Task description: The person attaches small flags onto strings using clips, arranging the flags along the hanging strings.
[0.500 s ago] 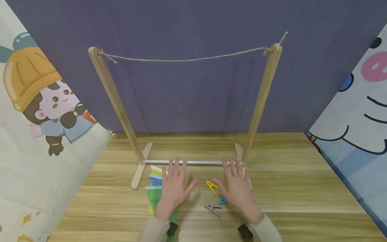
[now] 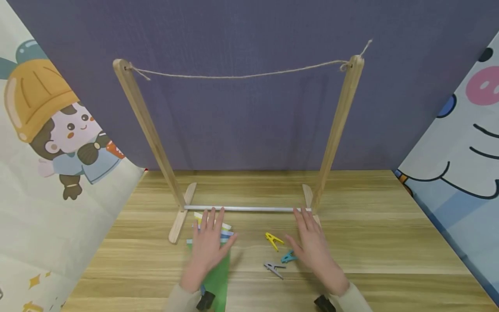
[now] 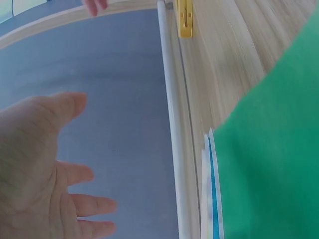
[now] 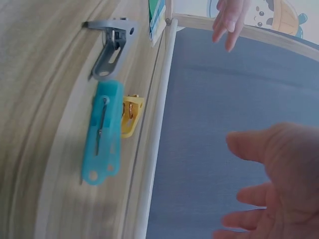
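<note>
My left hand [image 2: 207,248] hovers, palm down and fingers spread, over a stack of pennant flags. The green flag [image 2: 219,277] lies on top, with white, yellow and blue edges showing past its top. The hand covers part of the stack. On the right, my right hand [image 2: 314,247] is held out flat with the fingers extended, beside the teal clothespin [image 2: 287,257]. Close by lie a yellow clothespin [image 2: 274,240] and a grey clothespin [image 2: 274,269]. In the wrist views, both palms hold nothing.
A wooden frame stands behind the hands, with a left post [image 2: 150,134], a right post [image 2: 338,134] and a metal rod [image 2: 257,209] low between them. Twine [image 2: 234,77] sags across the top. The wooden table [image 2: 374,242] meets a dark blue panel [image 2: 249,130].
My left hand has shifted left and slightly back, uncovering the right ends of the flags' edges. My right hand has drawn a little right and back, showing more of the teal clothespin.
</note>
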